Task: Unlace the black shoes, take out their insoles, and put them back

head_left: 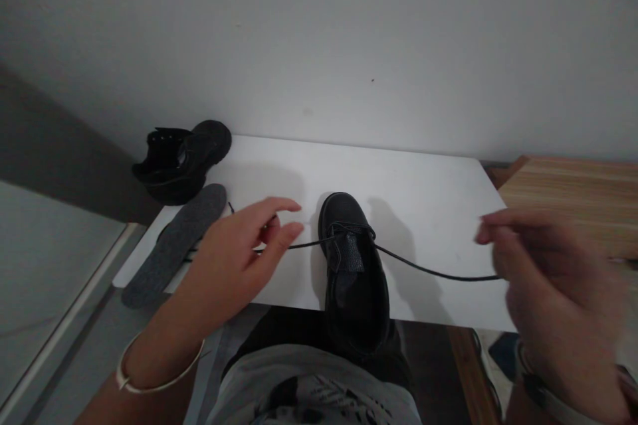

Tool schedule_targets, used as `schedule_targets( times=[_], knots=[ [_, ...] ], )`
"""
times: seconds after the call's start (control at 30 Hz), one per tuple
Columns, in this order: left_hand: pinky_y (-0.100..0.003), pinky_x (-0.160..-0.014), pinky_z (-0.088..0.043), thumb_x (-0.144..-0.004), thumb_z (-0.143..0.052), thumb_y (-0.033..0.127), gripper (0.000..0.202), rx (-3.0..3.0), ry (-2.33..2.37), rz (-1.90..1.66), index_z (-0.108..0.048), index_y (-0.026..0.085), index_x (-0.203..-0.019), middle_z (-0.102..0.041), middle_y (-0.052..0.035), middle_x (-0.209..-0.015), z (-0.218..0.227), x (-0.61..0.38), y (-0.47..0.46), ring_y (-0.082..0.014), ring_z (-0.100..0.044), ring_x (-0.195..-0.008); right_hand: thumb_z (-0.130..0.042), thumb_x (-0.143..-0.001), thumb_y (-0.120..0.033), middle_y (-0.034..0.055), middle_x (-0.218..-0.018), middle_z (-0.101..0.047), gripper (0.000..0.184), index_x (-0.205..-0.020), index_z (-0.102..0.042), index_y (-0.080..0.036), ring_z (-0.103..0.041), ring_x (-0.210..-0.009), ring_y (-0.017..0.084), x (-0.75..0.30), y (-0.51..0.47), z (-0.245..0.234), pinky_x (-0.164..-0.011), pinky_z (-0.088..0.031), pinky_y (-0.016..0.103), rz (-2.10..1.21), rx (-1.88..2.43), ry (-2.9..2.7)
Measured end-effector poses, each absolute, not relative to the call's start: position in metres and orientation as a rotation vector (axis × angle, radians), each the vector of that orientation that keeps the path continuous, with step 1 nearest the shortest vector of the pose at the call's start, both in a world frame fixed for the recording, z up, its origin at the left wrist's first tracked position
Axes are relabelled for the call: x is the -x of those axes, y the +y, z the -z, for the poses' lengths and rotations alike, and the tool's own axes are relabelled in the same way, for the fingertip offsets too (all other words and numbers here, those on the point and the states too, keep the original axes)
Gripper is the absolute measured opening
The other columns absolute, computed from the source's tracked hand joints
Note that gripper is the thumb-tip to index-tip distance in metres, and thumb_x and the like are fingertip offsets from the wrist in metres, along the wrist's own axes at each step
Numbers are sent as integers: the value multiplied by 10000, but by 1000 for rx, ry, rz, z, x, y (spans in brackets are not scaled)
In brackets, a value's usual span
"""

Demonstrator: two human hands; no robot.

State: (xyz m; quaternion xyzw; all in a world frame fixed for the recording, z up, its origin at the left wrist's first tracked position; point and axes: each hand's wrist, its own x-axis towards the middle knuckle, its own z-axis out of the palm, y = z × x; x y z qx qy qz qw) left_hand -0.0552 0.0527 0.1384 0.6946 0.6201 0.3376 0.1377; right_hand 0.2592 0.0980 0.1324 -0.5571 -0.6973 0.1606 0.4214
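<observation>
White table (423, 186), black shoe (355, 265), both hands' (234, 265) (548, 279) fingers pinched on its lace (438, 272).

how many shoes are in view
2. One black shoe stands at the near edge of the white table, between the left hand and right hand. The second shoe sits at the far left corner. None seem hidden.

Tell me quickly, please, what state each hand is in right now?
Left hand: pinched shut on the left end of the black shoelace.
Right hand: blurred, shut on the lace's right end.
</observation>
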Motion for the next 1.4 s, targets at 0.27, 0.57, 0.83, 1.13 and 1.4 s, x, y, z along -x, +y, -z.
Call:
schedule_targets(
  times=[0.27, 0.57, 0.83, 1.13, 1.4],
  knots=[
    [-250, -627, -452, -1010, -496, 316, 302, -1926, 1499, -541, -691, 202, -809, -624, -5, -781, -110, 33, 57, -146, -594, -710, -556, -972, -524, -2, -681, -686, 322, -990, -663, -221, -610, -551, 168, -232, 96, -107, -509, -434, 262, -1070, 1318, -2289],
    [-489, -1181, -414, -982, -555, 303, 280, -1571, 1330, -863, -691, 220, -752, -576, -79, -1419, -98, 20, 47, -260, -415, -1480, -516, -1012, -394, 68, -1017, -737, 344, -748, -674, -241, -678, -1139, 242, -231, 82, -106, -903, -577, 354, -934, 1197, -2105],
    [-436, -1026, -566, -946, -628, 309, 228, -1457, 1243, -872, -749, 205, -783, -440, -96, -1595, -103, 8, 48, -286, -209, -1562, -542, -996, -367, 93, -1398, -645, 403, -637, -641, -213, -427, -1455, 318, -231, 78, -111, -1073, -491, 574, -1332, 1075, -2167],
    [-445, -1108, -491, -912, -683, 461, 291, -1407, 1095, -700, -803, 197, -884, -271, -88, -1675, -118, 9, 47, -341, -173, -1565, -590, -933, -244, 68, -1596, -398, 363, -577, -632, -185, -372, -1474, 356, -238, 78, -114, -1087, -492, 484, -1445, 1058, -2259],
    [-346, -908, -564, -892, -718, 441, 263, -1431, 964, -599, -802, 194, -853, -502, -139, -1550, -121, 12, 53, -321, -381, -1498, -670, -850, -181, 0, -1579, -417, 267, -586, -664, -216, -539, -1371, 349, -238, 73, -112, -1003, -578, 388, -1371, 896, -2092]
  ],
)
